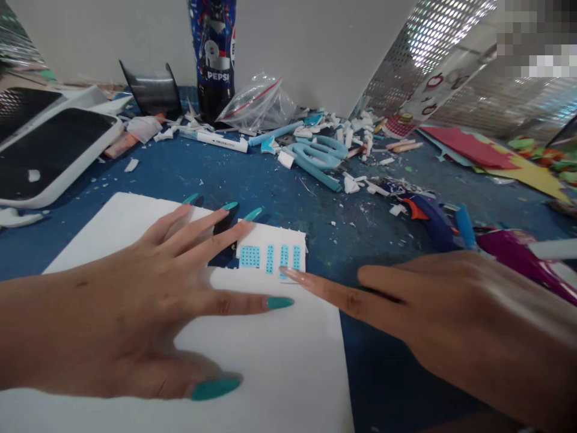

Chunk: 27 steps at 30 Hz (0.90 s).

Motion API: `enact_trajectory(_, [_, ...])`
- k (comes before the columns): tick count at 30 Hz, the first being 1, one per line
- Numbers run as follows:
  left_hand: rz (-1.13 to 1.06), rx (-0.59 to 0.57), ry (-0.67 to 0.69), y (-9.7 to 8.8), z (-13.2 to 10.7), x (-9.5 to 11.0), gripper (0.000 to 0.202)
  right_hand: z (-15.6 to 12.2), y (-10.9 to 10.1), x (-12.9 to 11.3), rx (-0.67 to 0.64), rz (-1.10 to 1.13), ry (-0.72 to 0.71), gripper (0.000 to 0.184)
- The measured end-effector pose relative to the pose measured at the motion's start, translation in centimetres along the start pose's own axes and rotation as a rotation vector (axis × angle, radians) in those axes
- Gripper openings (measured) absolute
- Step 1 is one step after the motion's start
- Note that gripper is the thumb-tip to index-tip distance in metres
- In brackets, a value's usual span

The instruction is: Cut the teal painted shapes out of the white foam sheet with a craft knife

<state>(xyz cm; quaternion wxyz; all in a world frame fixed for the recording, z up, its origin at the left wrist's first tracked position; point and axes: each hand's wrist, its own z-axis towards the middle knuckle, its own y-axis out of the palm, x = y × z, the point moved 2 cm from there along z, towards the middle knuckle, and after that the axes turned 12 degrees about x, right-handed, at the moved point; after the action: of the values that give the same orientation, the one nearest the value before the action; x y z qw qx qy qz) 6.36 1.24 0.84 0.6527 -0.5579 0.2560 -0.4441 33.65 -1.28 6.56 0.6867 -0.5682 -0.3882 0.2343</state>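
Observation:
My left hand (135,300) lies flat and spread on a white foam sheet (270,373), its teal-nailed fingers stretched toward a small white piece (271,249) with blue dotted window shapes. That piece rests at the sheet's far edge. My right hand (455,325) comes in from the right with its forefinger stretched out, the tip touching the piece's near right corner. Neither hand holds anything.
A blue mat (202,174) is strewn with white scraps. Blue scissors (318,155), a white marker (216,140), a Pepsi bottle (214,54) and a plastic bag (259,102) lie behind. A blue glue gun (433,219), coloured paper (487,153) and a white device (49,150) flank the sheet.

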Motion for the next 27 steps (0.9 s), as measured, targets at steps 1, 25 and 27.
enact_trajectory(1, [-0.002,-0.006,0.020,0.0,0.0,0.0,0.072,0.1,0.1,-0.1,-0.013,0.035,-0.030,0.076])
enact_trajectory(25, [-0.004,-0.014,0.061,0.0,0.0,-0.2,0.073,2.4,0.1,-1.6,0.152,0.015,-0.106,0.065])
enact_trajectory(27, [0.009,-0.019,0.066,0.0,0.0,-0.2,0.072,2.3,0.0,-1.5,0.146,0.035,-0.096,0.064])
